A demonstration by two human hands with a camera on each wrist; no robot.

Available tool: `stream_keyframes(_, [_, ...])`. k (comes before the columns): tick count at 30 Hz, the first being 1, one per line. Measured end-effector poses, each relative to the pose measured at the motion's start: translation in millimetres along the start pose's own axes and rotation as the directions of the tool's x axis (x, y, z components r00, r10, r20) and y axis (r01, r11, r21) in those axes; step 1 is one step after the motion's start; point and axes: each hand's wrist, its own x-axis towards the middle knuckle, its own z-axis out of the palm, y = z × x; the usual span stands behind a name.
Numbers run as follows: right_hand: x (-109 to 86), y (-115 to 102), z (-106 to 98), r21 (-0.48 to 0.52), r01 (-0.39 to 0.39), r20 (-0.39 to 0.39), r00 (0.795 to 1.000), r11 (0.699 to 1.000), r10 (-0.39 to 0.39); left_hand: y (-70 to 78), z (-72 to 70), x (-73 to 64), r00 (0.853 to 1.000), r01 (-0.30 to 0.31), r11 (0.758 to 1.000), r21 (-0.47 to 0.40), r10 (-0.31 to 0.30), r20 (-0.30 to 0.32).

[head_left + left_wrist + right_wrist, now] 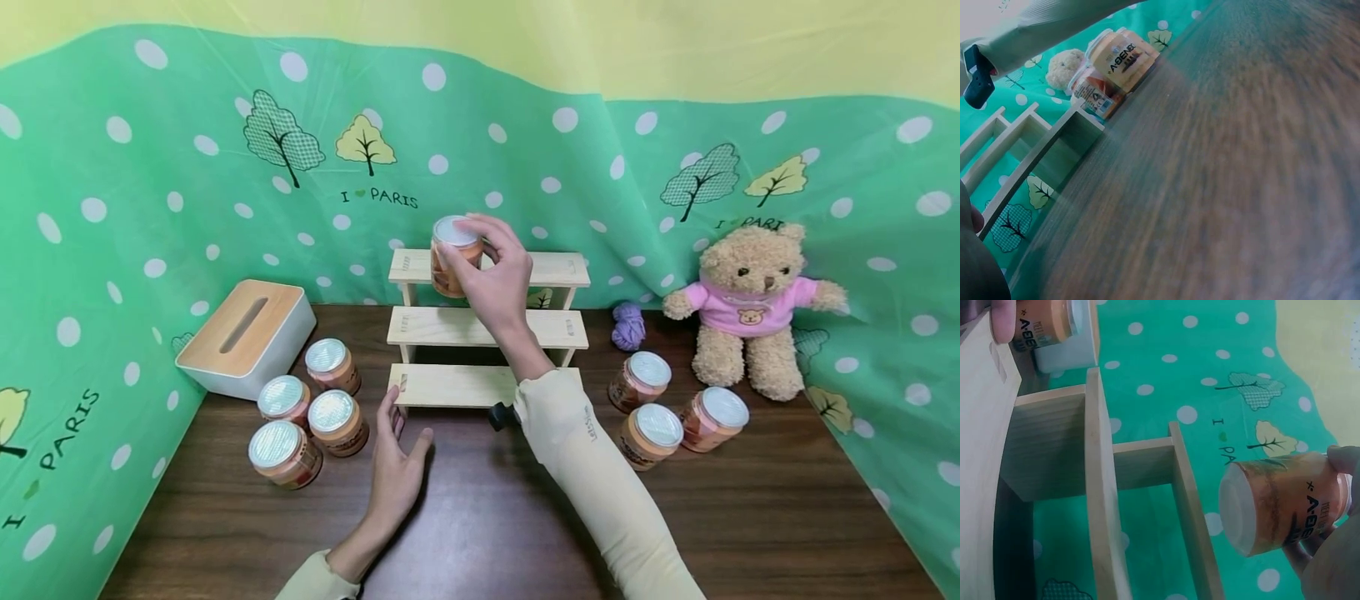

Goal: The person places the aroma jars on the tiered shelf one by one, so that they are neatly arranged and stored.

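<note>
My right hand grips a small jar with an orange-brown label and a pale silvery lid, thumb on one side and fingers on the other. The jar is upright in front of the top step of a three-tier wooden shelf, overlapping that step in the head view. In the right wrist view, the held jar shows dark lettering, and its base is apart from the top board. My left hand holds nothing; its fingers are extended, fingertips right at the bottom step's left end.
Several similar jars stand left of the shelf, before a tissue box with a wooden top. To the right are three more jars, a purple yarn skein and a teddy bear. Green dotted cloth hangs behind.
</note>
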Motion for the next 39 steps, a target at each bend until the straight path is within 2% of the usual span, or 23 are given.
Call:
stream_keyframes(5, [-0.8, 3.9, 2.8, 0.003, -0.005, 0.003, 1.000, 1.000, 0.005, -1.6, 0.3, -1.2, 1.000, -0.011, 1.000, 0.022, 0.012, -0.006])
stream_keyframes(9, [0.1, 5.7, 5.0, -0.002, -0.004, 0.009, 1.000, 1.000, 0.004, 1.0, 0.1, -0.8, 1.000, 0.026, 0.999, -0.020, -0.025, 0.017])
stream_keyframes(16, [-1.9, 11.5, 9.6, -0.026, -0.019, 0.020, 1.000, 0.999, 0.020, 2.4, 0.2, -0.1, 0.999, 0.048, 0.998, -0.028, -0.047, 0.024])
stream_keyframes(19, [-2.8, 13.4, 10.9, -0.038, -0.010, 0.023, 1.000, 0.999, 0.011, 2.3, -0.3, -0.3, 0.999, 0.039, 0.999, -0.027, -0.039, 0.020])
stream_keyframes(22, [-2.5, 15.0, 12.3, -0.039, -0.003, 0.032, 0.999, 0.999, 0.005, -1.3, -0.9, -1.1, 1.000, -0.007, 1.000, -0.014, 0.008, 0.003])
stream_keyframes(27, [-0.8, 17.2, 15.6, -0.045, -0.007, 0.041, 0.999, 0.999, 0.009, -18.1, -1.7, -0.8, 0.997, -0.074, 0.997, 0.008, 0.074, -0.018])
stream_keyframes(31, [0.7, 20.4, 19.7, -0.044, -0.002, 0.037, 0.999, 0.999, 0.004, -30.3, -1.9, 1.5, 0.996, -0.082, 0.996, 0.018, 0.082, -0.019])
stream_keyframes(35, [1.5, 25.0, 24.4, -0.045, 0.021, 0.033, 0.999, 0.999, -0.020, -23.5, -2.0, 1.8, 0.997, -0.079, 0.997, -0.003, 0.079, -0.011])
stream_keyframes(39, [1.5, 29.2, 27.8, -0.067, 0.041, 0.026, 0.999, 0.997, -0.039, -25.1, -0.7, 1.4, 0.997, -0.075, 0.997, 0.005, 0.075, -0.017])
